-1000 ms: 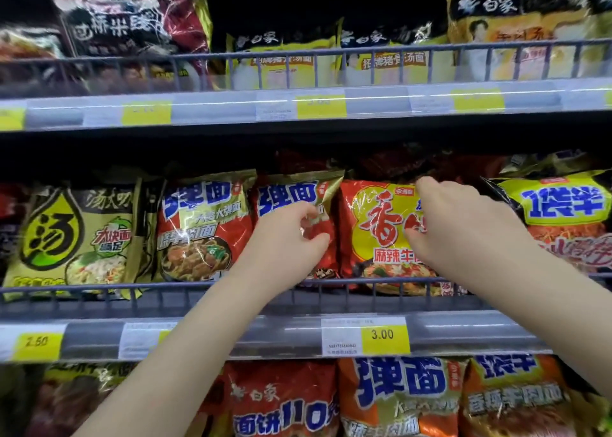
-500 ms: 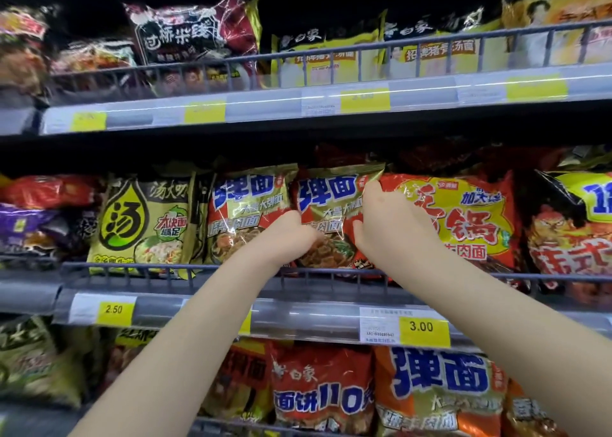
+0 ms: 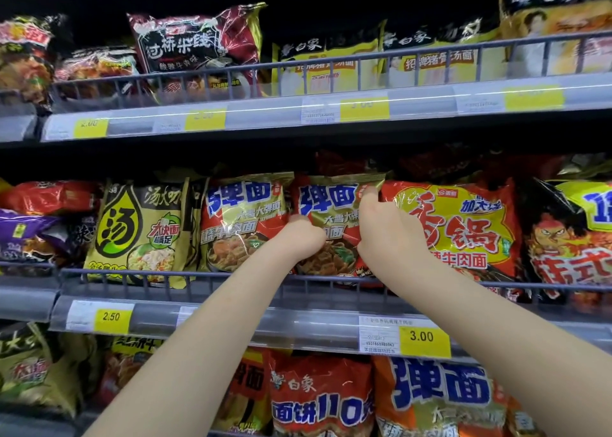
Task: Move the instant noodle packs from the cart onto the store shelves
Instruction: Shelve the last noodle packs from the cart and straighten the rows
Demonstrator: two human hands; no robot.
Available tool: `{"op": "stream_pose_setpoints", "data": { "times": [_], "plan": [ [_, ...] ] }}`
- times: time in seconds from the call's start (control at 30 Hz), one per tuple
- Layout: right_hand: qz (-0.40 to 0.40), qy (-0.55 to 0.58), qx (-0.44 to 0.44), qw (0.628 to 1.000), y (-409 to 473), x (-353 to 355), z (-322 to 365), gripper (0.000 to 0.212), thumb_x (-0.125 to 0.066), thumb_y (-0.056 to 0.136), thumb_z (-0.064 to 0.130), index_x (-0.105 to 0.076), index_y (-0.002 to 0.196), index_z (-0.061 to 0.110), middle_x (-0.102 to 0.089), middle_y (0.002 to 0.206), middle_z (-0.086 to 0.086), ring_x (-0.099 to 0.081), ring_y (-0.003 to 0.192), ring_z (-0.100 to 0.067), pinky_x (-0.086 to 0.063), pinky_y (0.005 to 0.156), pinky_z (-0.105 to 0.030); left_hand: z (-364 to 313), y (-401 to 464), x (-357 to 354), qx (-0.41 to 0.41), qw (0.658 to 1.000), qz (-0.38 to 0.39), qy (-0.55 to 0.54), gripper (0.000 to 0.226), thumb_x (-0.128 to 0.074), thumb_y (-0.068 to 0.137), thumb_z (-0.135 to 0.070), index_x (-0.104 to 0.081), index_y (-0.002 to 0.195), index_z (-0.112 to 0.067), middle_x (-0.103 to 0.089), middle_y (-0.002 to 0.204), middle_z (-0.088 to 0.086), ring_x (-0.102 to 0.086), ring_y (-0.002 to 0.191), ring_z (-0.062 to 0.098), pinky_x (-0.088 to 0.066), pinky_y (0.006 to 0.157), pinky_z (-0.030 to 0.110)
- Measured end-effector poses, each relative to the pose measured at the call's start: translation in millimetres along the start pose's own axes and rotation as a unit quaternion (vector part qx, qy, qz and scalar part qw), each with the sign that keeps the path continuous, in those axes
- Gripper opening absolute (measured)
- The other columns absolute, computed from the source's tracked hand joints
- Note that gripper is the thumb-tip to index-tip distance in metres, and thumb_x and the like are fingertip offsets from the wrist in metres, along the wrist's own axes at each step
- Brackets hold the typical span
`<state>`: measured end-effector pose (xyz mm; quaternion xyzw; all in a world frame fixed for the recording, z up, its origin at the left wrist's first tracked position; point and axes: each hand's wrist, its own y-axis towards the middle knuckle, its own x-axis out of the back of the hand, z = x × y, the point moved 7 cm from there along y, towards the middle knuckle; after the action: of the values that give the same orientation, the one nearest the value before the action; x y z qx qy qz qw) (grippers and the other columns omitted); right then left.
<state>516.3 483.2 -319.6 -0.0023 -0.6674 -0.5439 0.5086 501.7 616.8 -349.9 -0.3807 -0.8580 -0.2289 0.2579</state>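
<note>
A red and olive noodle pack with blue lettering [image 3: 331, 201] stands upright on the middle shelf [image 3: 298, 324] behind the wire rail. My left hand [image 3: 298, 239] is curled against its lower left edge. My right hand [image 3: 384, 234] grips its right side, fingers reaching up to the top corner. A matching pack [image 3: 241, 224] stands just left of it. A red and yellow pack [image 3: 457, 224] stands just right, partly behind my right hand. The cart is out of view.
A wire rail [image 3: 132, 276] fronts the middle shelf; an olive soup-noodle pack [image 3: 139, 234] stands at its left. The upper shelf [image 3: 298, 112] holds dark red and yellow packs. More packs fill the lower shelf [image 3: 321, 400]. Yellow price tags [image 3: 420, 337] line the shelf edges.
The view shifted left. My right hand left the red and yellow pack and came to the blue-lettered pack's right side. My left hand slid to that pack's left edge.
</note>
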Motion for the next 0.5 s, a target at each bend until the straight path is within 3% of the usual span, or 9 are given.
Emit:
{"op": "stream_pose_setpoints", "data": {
  "times": [0.07,0.17,0.23,0.37,0.5],
  "plan": [
    [0.003,-0.007,0.002,1.000,1,-2,-1,0.072,-0.056,0.088,0.001,-0.013,0.147,0.000,-0.066,0.102,-0.013,-0.062,0.081,-0.027,-0.039,0.059,-0.030,2,1,1,0.008,1.000,-0.002,-0.001,0.055,-0.038,0.099,-0.015,-0.014,0.147,0.000,-0.047,0.129,0.012,-0.052,0.101,0.019,-0.041,0.068,0.019],
    [0.008,-0.025,-0.001,1.000,3,-3,-1,0.071,-0.055,0.087,-0.003,-0.015,0.146,-0.001,-0.066,0.099,-0.014,-0.057,0.073,-0.026,-0.039,0.059,-0.029,4,5,4,-0.028,0.999,-0.027,0.000,0.049,-0.042,0.095,-0.012,-0.026,0.140,0.001,-0.049,0.095,0.005,-0.046,0.070,0.012,-0.040,0.052,0.018],
    [0.018,-0.033,-0.001,0.999,5,-6,0,0.066,-0.056,0.087,-0.005,-0.021,0.143,-0.002,-0.066,0.099,-0.014,-0.058,0.072,-0.027,-0.040,0.058,-0.028,8,6,5,-0.036,0.999,-0.031,-0.005,0.041,-0.042,0.095,-0.011,-0.032,0.133,-0.003,-0.040,0.078,-0.003,-0.037,0.060,0.006,-0.034,0.050,0.018],
    [0.037,-0.026,-0.013,0.999,8,-15,-2,0.064,-0.058,0.085,-0.006,-0.024,0.139,-0.003,-0.065,0.102,-0.016,-0.065,0.086,-0.030,-0.041,0.060,-0.028,8,5,11,-0.066,0.996,-0.051,0.018,0.027,-0.044,0.093,-0.013,-0.040,0.118,-0.006,-0.044,0.078,-0.003,-0.041,0.062,0.006,-0.035,0.053,0.019],
    [0.045,-0.039,-0.013,0.998,12,-22,1,0.073,-0.059,0.085,-0.006,-0.016,0.143,-0.006,-0.064,0.109,-0.016,-0.063,0.084,-0.027,-0.041,0.061,-0.026,10,2,17,-0.095,0.992,-0.069,0.048,0.020,-0.052,0.090,-0.013,-0.048,0.108,-0.008,-0.053,0.088,0.001,-0.044,0.064,0.006,-0.039,0.054,0.020]
  ]
}}
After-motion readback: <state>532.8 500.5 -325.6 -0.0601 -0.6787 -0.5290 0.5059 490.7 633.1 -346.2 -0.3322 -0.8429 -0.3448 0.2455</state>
